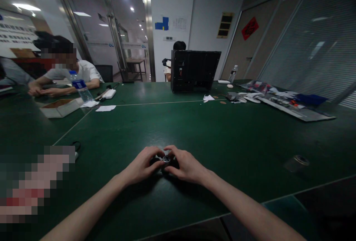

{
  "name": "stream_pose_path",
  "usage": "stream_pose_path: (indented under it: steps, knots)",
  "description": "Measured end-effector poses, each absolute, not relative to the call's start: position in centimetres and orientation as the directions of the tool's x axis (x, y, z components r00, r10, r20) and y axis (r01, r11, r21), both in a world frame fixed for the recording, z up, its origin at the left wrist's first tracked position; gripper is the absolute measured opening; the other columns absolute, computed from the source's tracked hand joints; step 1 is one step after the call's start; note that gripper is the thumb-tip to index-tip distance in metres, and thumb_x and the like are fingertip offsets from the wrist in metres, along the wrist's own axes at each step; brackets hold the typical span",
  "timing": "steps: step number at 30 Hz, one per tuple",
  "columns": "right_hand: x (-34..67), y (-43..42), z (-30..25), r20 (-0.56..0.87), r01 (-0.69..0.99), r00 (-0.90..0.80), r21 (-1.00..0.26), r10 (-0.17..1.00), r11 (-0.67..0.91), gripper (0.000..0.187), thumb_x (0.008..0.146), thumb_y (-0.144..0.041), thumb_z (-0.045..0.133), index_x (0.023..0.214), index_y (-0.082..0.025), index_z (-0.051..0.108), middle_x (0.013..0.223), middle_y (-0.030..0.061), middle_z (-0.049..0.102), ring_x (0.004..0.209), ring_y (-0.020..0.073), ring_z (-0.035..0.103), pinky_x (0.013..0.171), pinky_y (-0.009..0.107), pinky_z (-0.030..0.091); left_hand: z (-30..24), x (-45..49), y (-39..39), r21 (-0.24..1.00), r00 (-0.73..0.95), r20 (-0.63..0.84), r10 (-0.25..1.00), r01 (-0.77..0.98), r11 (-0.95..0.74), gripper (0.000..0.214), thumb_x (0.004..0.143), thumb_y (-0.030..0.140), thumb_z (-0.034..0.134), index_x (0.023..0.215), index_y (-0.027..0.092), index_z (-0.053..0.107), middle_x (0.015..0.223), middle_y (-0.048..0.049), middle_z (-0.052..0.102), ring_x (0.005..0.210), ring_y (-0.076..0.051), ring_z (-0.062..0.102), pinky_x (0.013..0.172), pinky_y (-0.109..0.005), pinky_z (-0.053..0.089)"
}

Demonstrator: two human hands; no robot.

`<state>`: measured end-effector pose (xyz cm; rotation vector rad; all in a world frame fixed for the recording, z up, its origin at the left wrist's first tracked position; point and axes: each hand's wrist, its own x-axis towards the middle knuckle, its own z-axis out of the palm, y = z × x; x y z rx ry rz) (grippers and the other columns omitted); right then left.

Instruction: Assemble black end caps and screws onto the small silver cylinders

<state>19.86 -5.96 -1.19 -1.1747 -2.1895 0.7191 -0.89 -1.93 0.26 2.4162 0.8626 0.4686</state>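
Note:
Both hands meet over the green tabletop, in the lower middle of the head view. Between their fingertips is a small dark round part with a shiny metal ring on top. My left hand grips it from the left, thumb in front and fingers curled behind. From the right, my right hand pinches it in much the same way. The fingers hide most of its sides and underside, so its exact kind cannot be made out.
A dark metal cylinder stands near the right table edge. Farther back are a black monitor-like case, a cluttered board, a white box and a water bottle. A person sits at left; another is partly hidden behind the case.

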Motion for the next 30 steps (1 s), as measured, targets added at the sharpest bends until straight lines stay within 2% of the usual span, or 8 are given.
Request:
stream_pose_path:
  steps: [5,9,14,16,20,30]
  knots:
    - [19.8,-5.9,-0.9,0.223,0.466,-0.472,-0.758,0.853,0.456,0.05,0.077,-0.021,0.063,0.123,-0.02,0.046,0.093,0.0048,0.066,0.08,0.0171,0.062,0.073,0.029,0.047,0.1,-0.9,-1.8,0.581,0.73,0.16,0.664,0.475,-0.661,0.017,0.089,0.027,0.052,0.103,0.02,0.057,0.099,-0.0039,0.062,0.093,-0.019,0.056,0.085,-0.033,0.043]
    - [19.8,-5.6,-1.0,0.228,0.382,-0.399,-0.839,0.888,0.387,0.04,0.075,-0.017,0.062,0.114,-0.019,0.054,0.094,0.0041,0.066,0.08,0.0154,0.062,0.075,0.029,0.049,0.5,-0.9,-1.9,0.606,0.71,0.165,0.684,0.474,-0.638,0.019,0.092,0.03,0.046,0.104,0.02,0.057,0.102,-0.0047,0.061,0.095,-0.02,0.056,0.086,-0.033,0.043]
    - [19.9,-5.2,-1.5,0.205,0.29,-0.314,-0.909,0.927,0.3,0.029,0.07,-0.013,0.063,0.099,-0.017,0.058,0.096,0.0039,0.064,0.084,0.0151,0.063,0.079,0.03,0.05,0.5,-1.0,-2.0,0.608,0.692,0.165,0.703,0.49,-0.625,0.035,0.078,0.033,0.065,0.109,0.019,0.053,0.108,-0.0062,0.059,0.098,-0.023,0.055,0.085,-0.035,0.044]
    - [19.9,-5.2,-1.5,0.196,0.269,-0.306,-0.921,0.932,0.282,0.03,0.069,-0.013,0.065,0.098,-0.017,0.057,0.095,0.0035,0.064,0.083,0.015,0.063,0.078,0.03,0.05,0.4,-1.0,-2.1,0.601,0.696,0.155,0.701,0.497,-0.626,0.037,0.076,0.032,0.068,0.108,0.019,0.054,0.107,-0.0058,0.059,0.097,-0.023,0.055,0.083,-0.034,0.044]
    - [19.8,-5.3,-1.4,0.195,0.237,-0.331,-0.93,0.923,0.282,0.033,0.068,-0.012,0.066,0.098,-0.018,0.056,0.095,0.0027,0.063,0.083,0.0146,0.062,0.078,0.029,0.05,0.3,-1.0,-2.1,0.566,0.695,0.163,0.7,0.515,-0.644,0.026,0.079,0.032,0.064,0.1,0.019,0.057,0.1,-0.004,0.061,0.089,-0.021,0.056,0.078,-0.032,0.044]
    - [19.9,-5.3,-1.8,0.21,0.327,-0.359,-0.884,0.909,0.333,0.034,0.071,-0.015,0.066,0.103,-0.019,0.053,0.098,0.003,0.063,0.086,0.0147,0.061,0.078,0.029,0.049,0.4,-1.0,-2.2,0.535,0.7,0.289,0.653,0.447,-0.717,0.02,0.082,0.025,0.058,0.101,0.018,0.055,0.099,-0.0052,0.061,0.09,-0.02,0.055,0.08,-0.033,0.044]
